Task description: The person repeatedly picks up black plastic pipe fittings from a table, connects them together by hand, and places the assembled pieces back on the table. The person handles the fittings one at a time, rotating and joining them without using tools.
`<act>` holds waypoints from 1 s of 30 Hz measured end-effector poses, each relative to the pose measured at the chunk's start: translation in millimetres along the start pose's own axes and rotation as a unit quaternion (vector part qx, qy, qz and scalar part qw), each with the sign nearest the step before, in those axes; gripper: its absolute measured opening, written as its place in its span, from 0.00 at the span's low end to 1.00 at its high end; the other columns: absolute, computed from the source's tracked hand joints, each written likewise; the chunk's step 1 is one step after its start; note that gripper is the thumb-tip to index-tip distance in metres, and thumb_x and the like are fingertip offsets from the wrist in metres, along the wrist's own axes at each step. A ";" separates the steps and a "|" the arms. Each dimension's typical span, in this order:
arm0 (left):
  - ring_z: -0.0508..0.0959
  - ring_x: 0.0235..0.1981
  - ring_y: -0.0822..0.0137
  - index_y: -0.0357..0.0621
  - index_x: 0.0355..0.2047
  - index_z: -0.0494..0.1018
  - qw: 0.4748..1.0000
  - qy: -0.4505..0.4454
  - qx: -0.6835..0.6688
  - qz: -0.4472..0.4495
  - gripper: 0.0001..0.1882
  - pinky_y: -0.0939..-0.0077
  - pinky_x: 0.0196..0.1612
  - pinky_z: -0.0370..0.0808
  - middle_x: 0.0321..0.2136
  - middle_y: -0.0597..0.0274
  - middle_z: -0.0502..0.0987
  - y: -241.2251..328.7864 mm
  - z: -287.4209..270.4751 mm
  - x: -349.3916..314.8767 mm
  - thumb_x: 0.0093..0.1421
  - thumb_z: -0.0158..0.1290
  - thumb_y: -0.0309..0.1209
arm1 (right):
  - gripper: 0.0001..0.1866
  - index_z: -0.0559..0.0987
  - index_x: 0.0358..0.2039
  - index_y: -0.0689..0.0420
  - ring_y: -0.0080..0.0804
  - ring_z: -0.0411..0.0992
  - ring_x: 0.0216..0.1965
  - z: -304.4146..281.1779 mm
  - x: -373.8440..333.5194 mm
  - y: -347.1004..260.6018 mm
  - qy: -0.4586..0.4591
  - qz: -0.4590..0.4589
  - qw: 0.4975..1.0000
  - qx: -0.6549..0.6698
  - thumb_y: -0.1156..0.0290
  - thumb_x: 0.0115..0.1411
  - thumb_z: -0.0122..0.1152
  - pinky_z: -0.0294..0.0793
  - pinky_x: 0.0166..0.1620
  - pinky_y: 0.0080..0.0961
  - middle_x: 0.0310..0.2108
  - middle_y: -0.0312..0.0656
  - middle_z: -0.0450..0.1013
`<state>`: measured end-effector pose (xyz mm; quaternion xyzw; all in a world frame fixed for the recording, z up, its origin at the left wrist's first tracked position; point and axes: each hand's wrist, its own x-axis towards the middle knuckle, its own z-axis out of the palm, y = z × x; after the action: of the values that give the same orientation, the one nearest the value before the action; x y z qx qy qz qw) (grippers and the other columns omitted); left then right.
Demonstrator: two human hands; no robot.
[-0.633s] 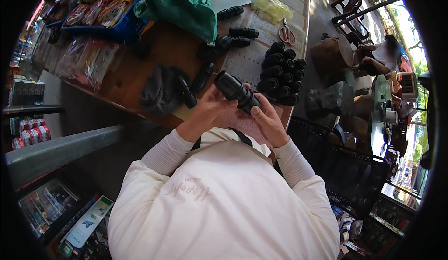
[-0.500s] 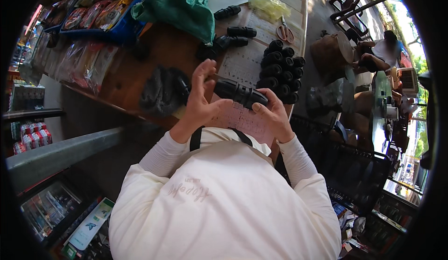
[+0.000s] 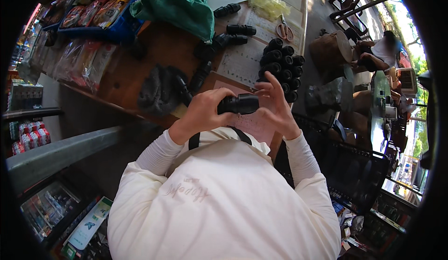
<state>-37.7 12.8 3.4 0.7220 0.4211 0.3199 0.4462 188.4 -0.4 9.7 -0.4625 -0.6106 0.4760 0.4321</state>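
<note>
My left hand (image 3: 202, 112) is wrapped round one end of a black pipe coupling (image 3: 245, 103), held level above the table's near edge. My right hand (image 3: 282, 114) is open beside the coupling's free end, fingers spread and apart from it. A stack of black couplings (image 3: 277, 67) lies just beyond the right hand. More loose couplings (image 3: 241, 30) are scattered farther off, toward the green sack (image 3: 182, 10). A dark grey cloth bundle (image 3: 158, 92) rests to the left of my left hand. The near end of the coupling is hidden in my left palm.
Scissors (image 3: 282, 29) and crumpled yellow plastic film (image 3: 269, 7) lie at the table's far right. A blue crate (image 3: 126, 35) of packets stands far left. A grey metal rail (image 3: 70, 150) runs at my left. On the right, a person (image 3: 379, 57) sits beyond a tree stump (image 3: 333, 47).
My left hand has closed round the coupling, which now points its end to the right. My right hand has let go and opened. Another coupling shows on the table behind my left hand.
</note>
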 end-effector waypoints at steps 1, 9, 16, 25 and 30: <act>0.79 0.37 0.54 0.43 0.38 0.75 1.000 0.006 0.019 0.016 0.20 0.67 0.40 0.76 0.34 0.54 0.79 1.9 0.2 -0.4 0.43 0.66 0.30 | 0.19 0.74 0.48 0.58 0.24 0.70 0.42 -17.7 0.1 13.3 -0.062 0.085 0.994 -0.006 0.66 0.59 0.63 0.70 0.50 0.23 0.41 0.37 0.71; 0.79 0.38 0.55 0.45 0.40 0.75 0.997 0.043 0.043 0.044 0.21 0.66 0.40 0.76 0.34 0.55 0.79 4.5 -0.1 1.0 0.43 0.65 0.29 | 0.20 0.70 0.53 0.56 0.24 0.69 0.46 -18.7 0.9 15.5 -0.093 0.106 0.990 0.020 0.63 0.63 0.59 0.70 0.52 0.25 0.42 0.36 0.70; 0.80 0.34 0.55 0.44 0.41 0.74 0.998 0.043 0.011 0.034 0.22 0.67 0.38 0.76 0.32 0.53 0.79 1.0 2.7 1.1 0.44 0.66 0.32 | 0.19 0.70 0.52 0.56 0.23 0.70 0.46 -2.9 0.6 7.1 -0.026 0.066 0.995 0.065 0.61 0.64 0.57 0.70 0.53 0.24 0.43 0.36 0.71; 0.80 0.34 0.56 0.45 0.41 0.74 0.999 0.038 0.023 0.027 0.23 0.67 0.38 0.76 0.32 0.54 0.79 1.6 2.8 -1.4 0.44 0.66 0.34 | 0.19 0.70 0.52 0.53 0.23 0.71 0.41 -18.9 5.0 25.7 -0.085 0.187 0.976 0.076 0.62 0.62 0.59 0.74 0.47 0.23 0.41 0.38 0.71; 0.79 0.34 0.55 0.45 0.39 0.75 0.997 0.054 0.034 0.053 0.21 0.67 0.38 0.76 0.32 0.55 0.79 1.4 2.5 -0.2 0.43 0.66 0.32 | 0.17 0.71 0.49 0.56 0.20 0.71 0.37 0.2 5.0 3.6 -0.019 0.117 0.992 0.049 0.61 0.65 0.57 0.74 0.42 0.20 0.37 0.36 0.71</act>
<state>-35.2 11.3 3.6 0.7394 0.4166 0.3672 0.3806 187.8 4.9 6.6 -0.4997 -0.5369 0.5612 0.3837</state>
